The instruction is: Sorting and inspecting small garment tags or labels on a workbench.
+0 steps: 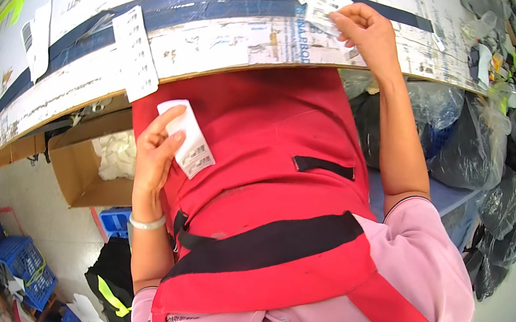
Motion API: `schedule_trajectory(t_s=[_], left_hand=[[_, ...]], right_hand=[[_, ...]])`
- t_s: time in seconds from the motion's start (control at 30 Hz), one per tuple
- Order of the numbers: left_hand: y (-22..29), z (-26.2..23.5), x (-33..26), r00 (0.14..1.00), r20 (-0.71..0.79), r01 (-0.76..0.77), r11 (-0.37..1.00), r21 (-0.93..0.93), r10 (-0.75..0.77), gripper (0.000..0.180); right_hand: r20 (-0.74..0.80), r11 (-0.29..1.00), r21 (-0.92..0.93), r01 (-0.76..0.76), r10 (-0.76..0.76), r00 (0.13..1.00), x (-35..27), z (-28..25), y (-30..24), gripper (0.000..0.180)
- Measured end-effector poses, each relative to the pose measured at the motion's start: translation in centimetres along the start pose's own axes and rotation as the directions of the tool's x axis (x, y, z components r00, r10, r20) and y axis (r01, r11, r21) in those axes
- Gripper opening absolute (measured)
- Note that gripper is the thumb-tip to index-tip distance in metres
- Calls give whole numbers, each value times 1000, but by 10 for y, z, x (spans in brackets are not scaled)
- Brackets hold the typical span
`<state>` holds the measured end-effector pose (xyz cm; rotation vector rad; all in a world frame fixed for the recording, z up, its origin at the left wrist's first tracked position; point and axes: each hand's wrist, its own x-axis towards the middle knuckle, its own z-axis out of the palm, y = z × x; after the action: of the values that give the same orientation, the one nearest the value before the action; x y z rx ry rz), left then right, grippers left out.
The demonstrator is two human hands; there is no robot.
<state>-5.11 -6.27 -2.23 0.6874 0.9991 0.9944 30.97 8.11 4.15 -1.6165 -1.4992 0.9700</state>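
My left hand [156, 151] grips a folded white printed slip [192, 144] between thumb and fingers, in front of the red apron [269, 135]. Over the far part of the work surface, my right hand [370, 41] is closed in a pinch at the edge of a white printed label [321, 5]. Other pieces of white paper overlap around that label, so its full outline is unclear. On the near edge of the surface lies a long white printed strip [135, 56], partly hanging over. Farther left, a white tag with a barcode [38, 39] rests on the cardboard.
The worktop is worn white cardboard [223, 44] with dark blue tape across it. Plastic-wrapped dark bundles [469, 139] crowd the right side. Below on the left stand an open cardboard box [88, 165] with pale material inside and blue crates [28, 269].
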Motion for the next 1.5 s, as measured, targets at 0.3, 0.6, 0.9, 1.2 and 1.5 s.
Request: schedule_trajectory(t_s=[0.3, 0.6, 0.9, 1.2, 1.5], left_hand=[[15, 18, -12, 999, -32, -36, 988, 153, 41, 31], [9, 28, 4, 986, -142, -65, 986, 155, 88, 23], [-1, 26, 3, 993, -110, -33, 983, 178, 54, 20], [-3, 20, 9, 1000, -14, 6, 964, 265, -2, 24], [-12, -2, 30, 997, -51, 72, 982, 173, -64, 49]], right_hand=[[-209, 764, -643, -46, -117, 971, 9, -14, 40, 52], [805, 978, 111, -174, 14, 593, -85, 120, -39, 21], [770, 902, 204, -380, 92, 631, -81, 136, -29, 15], [635, 949, 135, 284, -303, 710, -65, 132, -33, 10], [477, 981, 149, -127, 41, 878, -18, 109, -35, 19]])
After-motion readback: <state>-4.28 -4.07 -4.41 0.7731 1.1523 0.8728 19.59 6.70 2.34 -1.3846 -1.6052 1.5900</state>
